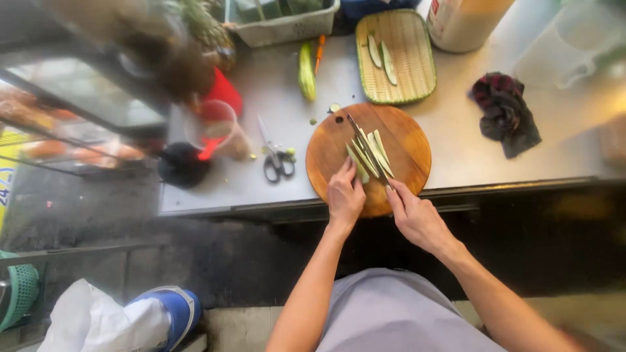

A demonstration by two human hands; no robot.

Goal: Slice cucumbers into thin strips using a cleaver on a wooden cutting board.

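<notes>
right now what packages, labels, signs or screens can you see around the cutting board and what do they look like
Large container: back of the steel counter, right of the woven tray; rounded, pale body with a yellow-orange part and a small label, too blurred to make out.
Yellow sign: far left edge, below the glass case; flat yellow panel with dark markings, mostly cut off.
White bag: on the floor, lower left; crumpled, plain.
No screens in view.

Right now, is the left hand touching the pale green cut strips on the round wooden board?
Touching. The head view shows the left hand's fingertips pressing on the pale green strips.
</notes>
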